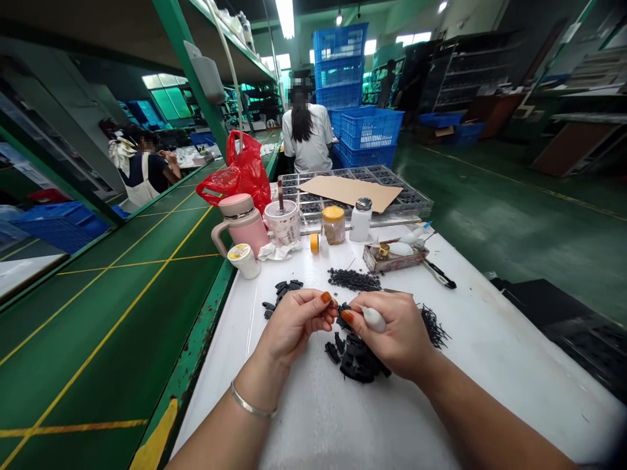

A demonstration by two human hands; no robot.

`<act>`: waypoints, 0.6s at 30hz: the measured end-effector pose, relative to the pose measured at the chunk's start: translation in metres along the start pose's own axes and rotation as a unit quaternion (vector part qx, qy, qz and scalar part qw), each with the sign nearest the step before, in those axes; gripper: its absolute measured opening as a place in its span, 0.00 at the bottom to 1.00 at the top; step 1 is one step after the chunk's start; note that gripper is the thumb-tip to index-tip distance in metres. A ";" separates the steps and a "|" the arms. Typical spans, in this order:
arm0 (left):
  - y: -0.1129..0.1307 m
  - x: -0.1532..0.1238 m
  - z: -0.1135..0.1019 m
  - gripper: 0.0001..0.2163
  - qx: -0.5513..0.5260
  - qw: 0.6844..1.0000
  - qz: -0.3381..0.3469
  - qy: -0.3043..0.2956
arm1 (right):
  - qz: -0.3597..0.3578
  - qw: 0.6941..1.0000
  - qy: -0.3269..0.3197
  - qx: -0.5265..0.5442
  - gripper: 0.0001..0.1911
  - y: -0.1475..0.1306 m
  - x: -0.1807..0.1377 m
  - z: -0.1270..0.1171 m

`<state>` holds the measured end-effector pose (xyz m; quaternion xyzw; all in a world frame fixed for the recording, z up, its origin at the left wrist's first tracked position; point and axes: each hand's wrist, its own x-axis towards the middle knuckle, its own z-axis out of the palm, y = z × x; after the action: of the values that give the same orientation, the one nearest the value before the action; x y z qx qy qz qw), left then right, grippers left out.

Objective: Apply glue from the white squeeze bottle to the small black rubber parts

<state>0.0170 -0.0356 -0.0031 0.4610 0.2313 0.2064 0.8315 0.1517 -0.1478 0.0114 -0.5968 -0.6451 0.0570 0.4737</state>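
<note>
My left hand (291, 320), with a bracelet at the wrist, pinches a tiny dark part (334, 303) between thumb and forefinger. Close beside it, my right hand (401, 333) is closed around a small white squeeze bottle (375, 319) with a pointed tip. A black plastic piece (343, 318) shows at the right fingertips; whether they grip it is hard to make out. Below the hands lies a heap of black moulded pieces (360, 362). Small black rings (353, 279) are piled beyond the hands, and thin black sticks (434, 328) lie to the right.
A pink mug (242, 225), a plastic cup (283, 225), a yellow-lidded jar (334, 225) and a white bottle (361, 222) line the back of the white table (490, 352). Behind stands a compartment tray (416, 203) under cardboard (350, 190). A green conveyor (112, 313) runs along the left.
</note>
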 end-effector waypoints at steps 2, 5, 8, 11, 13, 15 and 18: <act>0.001 0.000 0.000 0.12 0.020 1.000 0.005 0.005 | 0.001 1.000 -0.002 -0.003 0.08 0.001 0.000 0.000; 0.003 -0.001 0.001 0.11 0.049 0.999 0.016 0.008 | 0.001 1.000 0.000 -0.008 0.09 0.000 0.000 0.001; 0.003 -0.002 0.000 0.11 0.067 0.997 0.026 0.008 | 0.001 1.000 -0.001 -0.013 0.10 -0.001 0.000 0.000; 0.003 -0.003 0.000 0.11 0.074 0.997 0.031 0.006 | 0.001 1.000 -0.002 -0.015 0.09 -0.001 0.000 0.000; 0.002 -0.003 -0.001 0.11 0.077 0.996 0.033 0.006 | 0.000 1.000 -0.001 -0.015 0.09 -0.001 0.001 0.000; 0.002 -0.002 -0.002 0.11 0.081 0.996 0.034 0.004 | 0.001 1.000 -0.002 -0.016 0.10 -0.001 0.001 0.000; 0.002 -0.002 -0.002 0.11 0.086 0.996 0.034 0.004 | 0.002 1.000 -0.005 -0.017 0.11 -0.001 0.001 0.001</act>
<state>0.0141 -0.0342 -0.0018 0.5377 0.2355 0.2153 0.7804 0.1510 -0.1470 0.0119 -0.6057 -0.6474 0.0496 0.4599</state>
